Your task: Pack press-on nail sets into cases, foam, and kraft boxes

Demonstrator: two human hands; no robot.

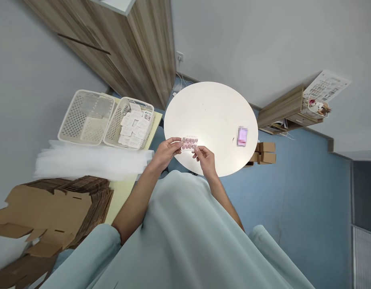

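Between both hands is a small white card of what look like press-on nails (189,143), with two rows of shiny pink oval pieces. My left hand (166,151) pinches its left edge between thumb and fingers. On the opposite side, my right hand (205,159) grips the lower right corner in the same manner. The card is held over the near left part of a round white table (215,108). A phone-sized item (242,136), blurred by pixelation, lies towards the table's right edge, with a tiny dark object (233,139) beside it.
Left of me, a white basket (146,138) holds many white cards, beside another white basket (80,130). White foam-like sheets (92,160) and flattened cardboard boxes (49,212) are stacked nearer. A wooden cabinet (143,48) rises behind; small brown boxes (267,153) are right of the table.
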